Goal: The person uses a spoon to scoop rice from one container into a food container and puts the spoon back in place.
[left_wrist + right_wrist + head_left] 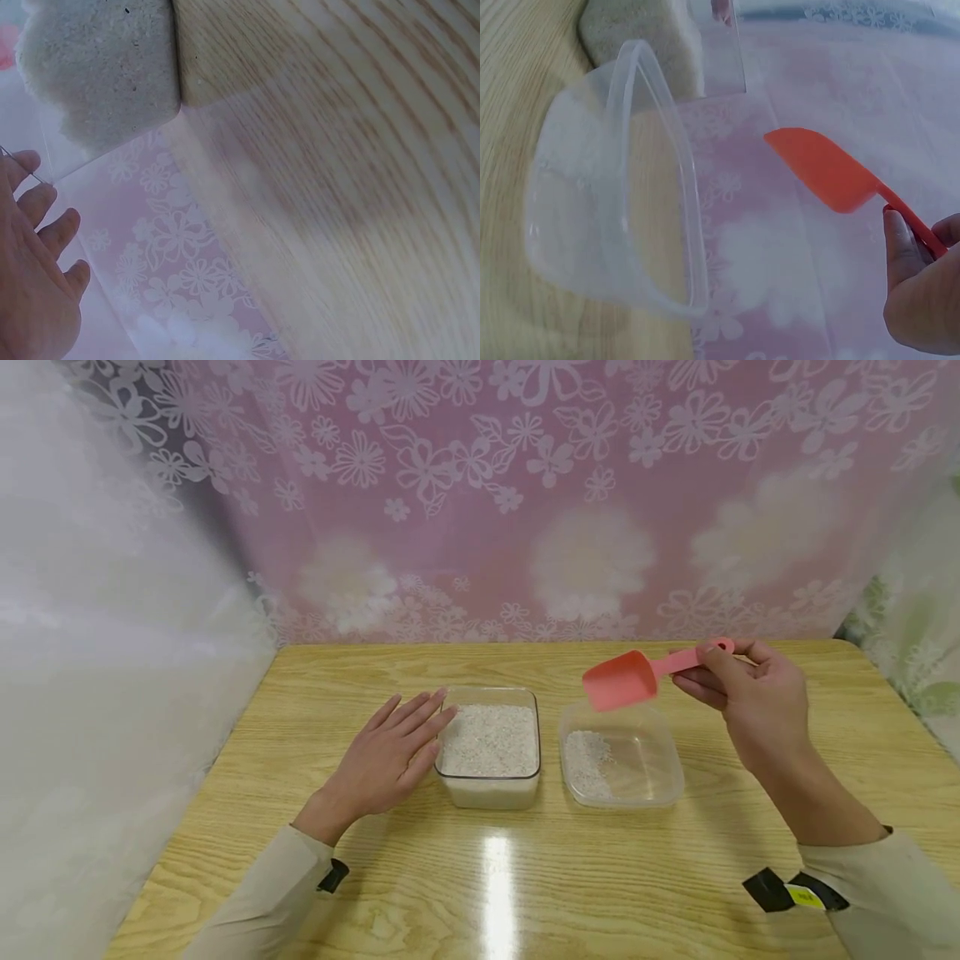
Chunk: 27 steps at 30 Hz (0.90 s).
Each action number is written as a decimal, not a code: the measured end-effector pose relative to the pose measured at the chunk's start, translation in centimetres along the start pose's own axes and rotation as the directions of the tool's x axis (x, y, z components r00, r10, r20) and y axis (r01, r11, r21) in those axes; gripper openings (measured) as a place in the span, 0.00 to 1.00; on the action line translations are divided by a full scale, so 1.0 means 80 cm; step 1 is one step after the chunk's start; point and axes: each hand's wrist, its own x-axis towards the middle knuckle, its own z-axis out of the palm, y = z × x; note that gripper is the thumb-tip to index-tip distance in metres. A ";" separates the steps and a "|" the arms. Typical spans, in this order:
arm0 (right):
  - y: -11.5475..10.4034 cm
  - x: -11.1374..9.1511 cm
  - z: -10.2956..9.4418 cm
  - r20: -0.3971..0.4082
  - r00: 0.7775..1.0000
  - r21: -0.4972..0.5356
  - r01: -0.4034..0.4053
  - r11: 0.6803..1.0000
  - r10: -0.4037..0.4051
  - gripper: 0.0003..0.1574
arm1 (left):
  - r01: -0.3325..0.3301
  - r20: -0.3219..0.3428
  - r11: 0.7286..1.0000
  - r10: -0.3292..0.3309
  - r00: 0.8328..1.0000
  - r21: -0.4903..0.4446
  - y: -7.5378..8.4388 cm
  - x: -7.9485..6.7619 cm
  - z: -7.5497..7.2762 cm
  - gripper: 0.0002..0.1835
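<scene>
while the surface [420, 893] holds the grain box [493, 792] beside the clear tub [651, 767], my left hand [390, 756] lies, fingers apart, at the box's rim and my right hand [765, 697] pinches the scoop [621, 682] above the tub; i'd carry it low and level.

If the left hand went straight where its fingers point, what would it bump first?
Probably the dark-rimmed container of white grains: the left hand overlaps its left edge in the head view, though touching is hard to tell.
</scene>
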 end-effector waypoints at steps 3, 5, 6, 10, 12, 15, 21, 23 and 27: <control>0.000 0.002 0.015 0.042 0.999 0.028 0.014 1.000 -0.015 0.12 | -0.003 0.004 1.000 0.003 1.000 0.008 0.000 0.001 -0.001 0.28; 0.001 0.003 0.026 0.067 0.998 0.035 0.017 0.999 -0.019 0.10 | -0.004 0.007 1.000 0.004 1.000 0.009 0.000 0.001 -0.001 0.28; 0.002 0.003 0.031 0.080 0.997 0.025 0.020 0.999 -0.022 0.10 | -0.004 0.010 1.000 0.004 1.000 0.011 0.000 0.002 -0.001 0.28; 0.010 0.005 0.053 0.120 0.993 -0.024 0.023 0.999 -0.020 0.10 | 0.001 0.018 1.000 -0.001 1.000 0.011 0.001 0.002 -0.002 0.28; 0.014 0.006 0.062 0.133 0.991 -0.047 0.020 0.999 -0.014 0.11 | 0.004 0.020 1.000 -0.004 1.000 0.012 0.001 0.002 -0.002 0.28; 0.022 0.007 0.076 0.149 0.989 -0.071 0.010 0.997 0.000 0.13 | 0.005 0.018 1.000 -0.005 1.000 0.010 0.000 0.001 -0.002 0.28; 0.040 0.010 0.093 0.183 0.983 -0.185 0.028 0.982 0.006 0.14 | -0.003 0.008 1.000 0.003 1.000 0.014 0.000 0.000 -0.004 0.28; 0.045 0.009 0.098 0.192 0.981 -0.252 0.059 0.966 -0.010 0.15 | -0.004 0.011 1.000 0.004 1.000 0.017 0.000 0.000 -0.003 0.28; 0.053 0.008 0.107 0.225 0.973 -0.385 0.139 0.912 -0.053 0.17 | -0.002 0.014 1.000 0.001 1.000 0.018 -0.001 0.000 -0.002 0.28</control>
